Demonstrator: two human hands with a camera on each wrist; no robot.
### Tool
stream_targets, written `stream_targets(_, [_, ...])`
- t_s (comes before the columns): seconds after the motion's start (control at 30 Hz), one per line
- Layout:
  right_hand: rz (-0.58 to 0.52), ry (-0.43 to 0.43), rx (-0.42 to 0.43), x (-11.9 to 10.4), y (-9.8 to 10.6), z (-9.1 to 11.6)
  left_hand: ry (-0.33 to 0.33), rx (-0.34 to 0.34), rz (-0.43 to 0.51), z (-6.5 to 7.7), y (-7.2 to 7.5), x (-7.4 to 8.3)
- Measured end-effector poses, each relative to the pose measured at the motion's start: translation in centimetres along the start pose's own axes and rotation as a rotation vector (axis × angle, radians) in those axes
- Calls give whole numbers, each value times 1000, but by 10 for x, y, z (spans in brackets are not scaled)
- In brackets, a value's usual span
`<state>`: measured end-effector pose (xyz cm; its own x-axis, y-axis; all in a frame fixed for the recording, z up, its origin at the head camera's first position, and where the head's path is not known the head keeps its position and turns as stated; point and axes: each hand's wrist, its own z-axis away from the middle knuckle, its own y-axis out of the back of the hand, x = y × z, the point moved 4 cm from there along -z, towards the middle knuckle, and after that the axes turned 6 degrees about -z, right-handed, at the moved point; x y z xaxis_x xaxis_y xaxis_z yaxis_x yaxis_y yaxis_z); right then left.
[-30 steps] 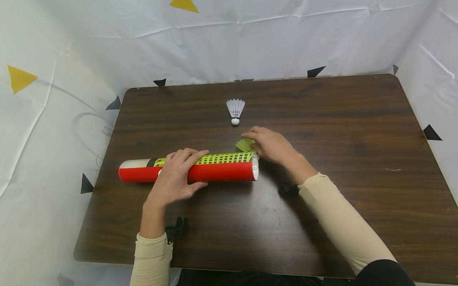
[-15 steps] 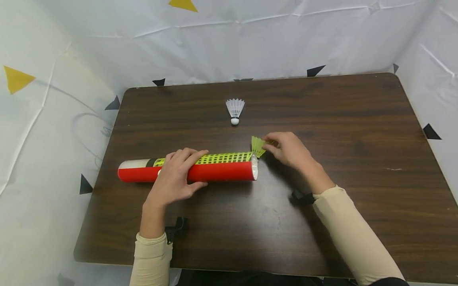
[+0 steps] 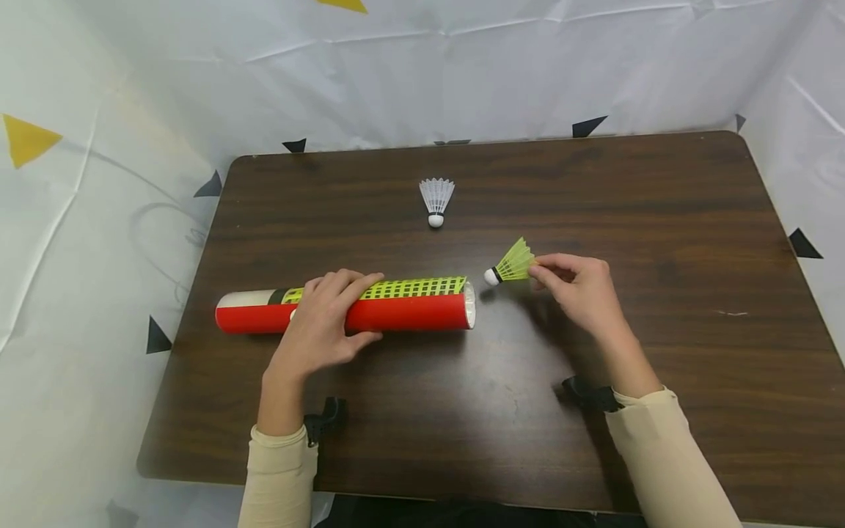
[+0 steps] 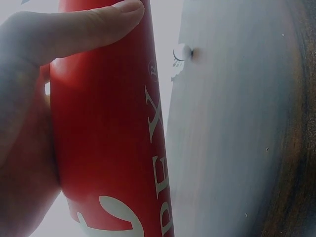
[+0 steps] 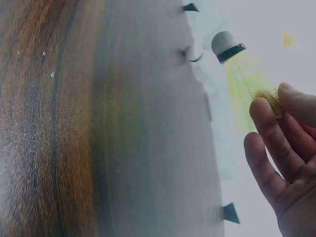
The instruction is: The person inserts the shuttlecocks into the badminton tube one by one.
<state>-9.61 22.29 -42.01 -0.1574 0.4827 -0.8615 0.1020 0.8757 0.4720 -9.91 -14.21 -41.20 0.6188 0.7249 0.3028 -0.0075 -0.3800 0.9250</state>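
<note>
A red shuttlecock tube (image 3: pixel 409 314) with a yellow-and-black checked band lies on its side, its open end facing right. My left hand (image 3: pixel 323 319) grips it around the middle; in the left wrist view the thumb lies across the red tube (image 4: pixel 103 123). To the right of the opening, my right hand (image 3: pixel 581 290) pinches a yellow shuttlecock (image 3: pixel 517 261) by the skirt's rim, white cork pointing left toward the tube. The right wrist view has the yellow shuttlecock (image 5: pixel 242 79) held between thumb and fingertips. Farther back lies a white shuttlecock (image 3: pixel 436 199), cork toward me.
A dark wood-grain table (image 3: pixel 627 198) carries everything. White sheeting (image 3: pixel 502 73) with yellow and black triangles surrounds its back and sides. Black straps (image 3: pixel 587 394) are at both wrists.
My right hand has drawn the yellow shuttlecock from behind the tube's opening to the right and lifted it, turning its cork toward the tube. The left hand and tube stay in place.
</note>
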Motion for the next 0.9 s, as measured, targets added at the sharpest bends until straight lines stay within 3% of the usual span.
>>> stream_targets(0.2, [-148,54,139,-19,18,16,6,-2,5,1,3,0])
stream_targets(0.33, [-216,143,193,-46,24,27,11,0,7,2,5,0])
stream_targets(0.57, [-286,295,179,-82,16,42,10,9,14,4,6,-2])
stream_targets(0.7, [-284,365,156,-88,7,46,6,11,16,3,6,-2])
stream_targets(0.9, [-297,406,117,-91,-8,51,11,8,19,3,7,-2])
